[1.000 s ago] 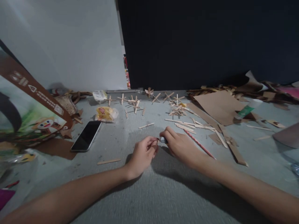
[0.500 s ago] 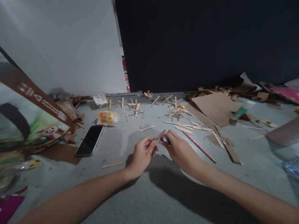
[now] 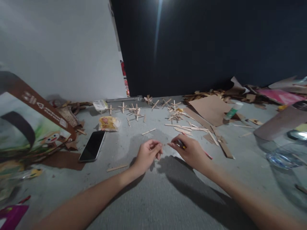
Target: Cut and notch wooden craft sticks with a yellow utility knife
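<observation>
From the head view, taking the gap between the hands as the clock's centre, the paper bag [image 3: 56, 119] stands at nine to ten o'clock, brown-edged and printed with a cartoon figure; what it contains cannot be seen. A yellow packet [image 3: 107, 123] in clear wrapping lies at ten, with a white packet [image 3: 100, 106] farther out behind it. At three o'clock, well apart from the hands, are a clear plastic vessel [image 3: 279, 159], its contents unclear, and, just beyond it, a dull pinkish cylinder [image 3: 275, 123]. The left hand [image 3: 148, 153] has its fingers curled and thumb drawn in; whether it pinches anything cannot be told. The right hand [image 3: 188, 150] is closed around a dark tool [image 3: 181, 144] with a yellow part, apart from the left. Crossed stick pieces [image 3: 137, 112] spread from eleven to twelve, a heap of stick pieces [image 3: 175, 114] sits past twelve, and loose sticks [image 3: 189, 128] lie at one. A single stick [image 3: 148, 131] rests at eleven, another stick [image 3: 117, 168] between eight and nine. The phone [image 3: 93, 146] lies at nine. Brown paper [image 3: 208, 110] covers one to two, near a green-and-white tube [image 3: 232, 111]. The right hand hides most of a red rod [image 3: 208, 155].
</observation>
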A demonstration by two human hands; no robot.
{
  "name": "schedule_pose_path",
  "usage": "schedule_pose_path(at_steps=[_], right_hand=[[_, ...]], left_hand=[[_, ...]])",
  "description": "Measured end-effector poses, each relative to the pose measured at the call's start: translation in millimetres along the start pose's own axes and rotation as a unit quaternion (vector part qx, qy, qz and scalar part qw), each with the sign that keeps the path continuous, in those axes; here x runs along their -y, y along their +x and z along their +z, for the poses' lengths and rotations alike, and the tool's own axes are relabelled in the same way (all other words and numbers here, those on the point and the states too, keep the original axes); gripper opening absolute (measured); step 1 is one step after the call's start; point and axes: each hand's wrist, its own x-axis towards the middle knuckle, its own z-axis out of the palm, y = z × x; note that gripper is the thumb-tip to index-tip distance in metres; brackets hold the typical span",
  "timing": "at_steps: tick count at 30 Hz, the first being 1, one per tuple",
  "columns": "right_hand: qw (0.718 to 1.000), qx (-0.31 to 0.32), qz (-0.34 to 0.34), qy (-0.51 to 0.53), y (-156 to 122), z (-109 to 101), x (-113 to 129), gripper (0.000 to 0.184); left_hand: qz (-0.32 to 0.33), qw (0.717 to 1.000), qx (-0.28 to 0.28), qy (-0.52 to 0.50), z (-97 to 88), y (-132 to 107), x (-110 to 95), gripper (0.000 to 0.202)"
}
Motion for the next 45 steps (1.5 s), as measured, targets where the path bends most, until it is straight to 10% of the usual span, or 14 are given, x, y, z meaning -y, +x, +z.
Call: schedule_pose_path(at_steps=[11, 16, 24, 31, 45], right_hand=[[0.989, 0.150, -0.018, 0.009, -15, 2, 15, 0.035], [0.999, 0.047, 0.006, 0.012, -24, 16, 15, 0.030], [0.993, 0.113, -0.026, -0.010, -23, 9, 18, 0.008], [0.973, 0.073, -0.177, -0.126, -19, 9, -10, 0.027], [0.970, 0.011, -0.213, -0.120, -22, 18, -12, 0.028]], left_hand=[[-0.014, 0.997, 0.042, 0.056, -17.5, 3, -17, 0.053], [-0.053, 0.996, 0.020, -0.063, 0.3, -13, 2, 0.050], [-0.021, 0.999, -0.013, -0.046, 0.3, -19, 7, 0.056], [-0.036, 0.999, 0.010, 0.025, -10.5, -24, 5, 0.054], [-0.061, 0.997, 0.040, -0.017, -6.2, -29, 7, 0.060]])
